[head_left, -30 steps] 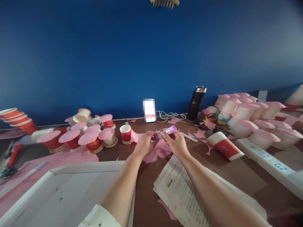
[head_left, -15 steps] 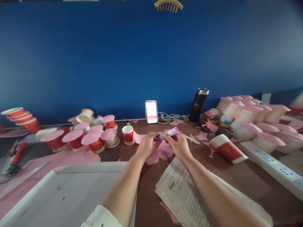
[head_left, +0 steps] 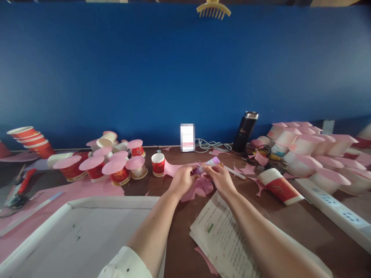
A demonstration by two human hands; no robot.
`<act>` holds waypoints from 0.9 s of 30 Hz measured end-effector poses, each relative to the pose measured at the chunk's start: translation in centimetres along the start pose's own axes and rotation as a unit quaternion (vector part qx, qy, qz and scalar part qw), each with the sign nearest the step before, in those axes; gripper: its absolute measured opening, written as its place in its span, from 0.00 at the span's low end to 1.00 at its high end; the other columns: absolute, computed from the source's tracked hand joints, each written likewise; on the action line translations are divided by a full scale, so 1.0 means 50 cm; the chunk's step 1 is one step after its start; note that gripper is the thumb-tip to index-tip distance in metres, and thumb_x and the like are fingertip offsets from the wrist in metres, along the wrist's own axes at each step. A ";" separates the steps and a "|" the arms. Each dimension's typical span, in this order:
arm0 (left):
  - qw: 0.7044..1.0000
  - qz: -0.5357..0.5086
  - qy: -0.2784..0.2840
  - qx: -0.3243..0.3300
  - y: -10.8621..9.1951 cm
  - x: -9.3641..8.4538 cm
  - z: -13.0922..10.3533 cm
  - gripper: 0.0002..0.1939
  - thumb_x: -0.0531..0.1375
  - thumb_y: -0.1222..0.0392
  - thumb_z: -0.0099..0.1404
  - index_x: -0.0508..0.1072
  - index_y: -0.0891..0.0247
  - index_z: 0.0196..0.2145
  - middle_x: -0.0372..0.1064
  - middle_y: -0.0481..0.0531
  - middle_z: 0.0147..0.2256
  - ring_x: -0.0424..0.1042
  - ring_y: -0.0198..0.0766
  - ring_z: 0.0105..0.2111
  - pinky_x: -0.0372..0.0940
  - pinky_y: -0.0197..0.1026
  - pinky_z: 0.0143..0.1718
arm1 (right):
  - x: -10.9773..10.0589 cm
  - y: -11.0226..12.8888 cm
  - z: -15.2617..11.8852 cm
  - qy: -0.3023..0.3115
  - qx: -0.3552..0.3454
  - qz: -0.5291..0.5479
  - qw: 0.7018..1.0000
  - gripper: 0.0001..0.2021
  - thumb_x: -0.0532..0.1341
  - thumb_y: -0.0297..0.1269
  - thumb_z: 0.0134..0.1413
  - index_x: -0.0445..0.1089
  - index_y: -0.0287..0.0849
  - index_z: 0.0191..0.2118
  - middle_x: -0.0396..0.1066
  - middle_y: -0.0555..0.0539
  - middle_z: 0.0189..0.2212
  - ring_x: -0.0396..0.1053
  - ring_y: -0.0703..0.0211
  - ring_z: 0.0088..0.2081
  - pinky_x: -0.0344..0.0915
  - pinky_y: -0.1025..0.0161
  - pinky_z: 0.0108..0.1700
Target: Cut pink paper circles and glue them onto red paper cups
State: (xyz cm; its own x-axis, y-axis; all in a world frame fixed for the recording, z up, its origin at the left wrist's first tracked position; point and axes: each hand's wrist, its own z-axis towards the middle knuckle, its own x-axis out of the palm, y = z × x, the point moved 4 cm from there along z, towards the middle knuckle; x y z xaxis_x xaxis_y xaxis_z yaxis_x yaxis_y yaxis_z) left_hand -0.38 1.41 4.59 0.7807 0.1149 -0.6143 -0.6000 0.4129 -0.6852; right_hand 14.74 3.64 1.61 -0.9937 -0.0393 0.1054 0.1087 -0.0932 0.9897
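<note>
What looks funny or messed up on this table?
The red-and-white cup on the right lies on its side, which looks odd because the small red cup left of the middle stands upright. Ragged pink scraps are also scattered near the black bottle, looking messy.

A smooth, deep blue wall (head_left: 130, 73) fills most of what I see, standing right behind a dark brown table (head_left: 178, 235). Soft light pales the wall toward its left and right sides; its middle is darker. Pale and dark patches (head_left: 107, 1) line its top edge.
</note>
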 end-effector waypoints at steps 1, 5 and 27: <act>1.000 0.002 0.002 0.000 0.000 0.001 -0.001 0.14 0.62 0.64 0.57 0.76 0.61 0.42 0.75 0.52 0.40 0.72 0.42 0.40 0.65 0.41 0.43 | 0.000 -0.002 0.000 0.003 0.002 0.001 1.000 0.20 0.67 0.52 0.40 0.75 0.39 0.33 0.73 0.48 0.26 0.69 0.60 0.28 0.67 0.62 0.34; 1.000 -0.012 0.000 -0.013 0.005 0.005 -0.001 0.14 0.62 0.63 0.57 0.76 0.61 0.43 0.75 0.52 0.40 0.72 0.41 0.40 0.65 0.41 0.43 | 0.004 -0.002 -0.004 0.005 0.005 0.009 1.000 0.21 0.67 0.52 0.41 0.75 0.40 0.36 0.74 0.47 0.29 0.70 0.60 0.29 0.69 0.61 0.35; 0.998 -0.024 -0.058 -0.017 -0.018 0.015 -0.001 0.15 0.62 0.62 0.58 0.75 0.62 0.44 0.75 0.54 0.41 0.72 0.40 0.39 0.66 0.41 0.44 | -0.003 0.032 -0.010 -0.048 -0.012 -0.018 0.999 0.26 0.66 0.52 0.40 0.74 0.42 0.45 0.68 0.53 0.21 0.58 0.66 0.21 0.52 0.67 0.22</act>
State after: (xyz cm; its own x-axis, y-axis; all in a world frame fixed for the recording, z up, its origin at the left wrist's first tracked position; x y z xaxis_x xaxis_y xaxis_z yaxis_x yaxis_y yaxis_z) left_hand 0.74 1.09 4.71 0.8225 0.2007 -0.5321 -0.5654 0.3895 -0.7270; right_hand 15.05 3.00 3.13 -0.9949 0.0604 0.0805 0.0730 -0.1174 0.9904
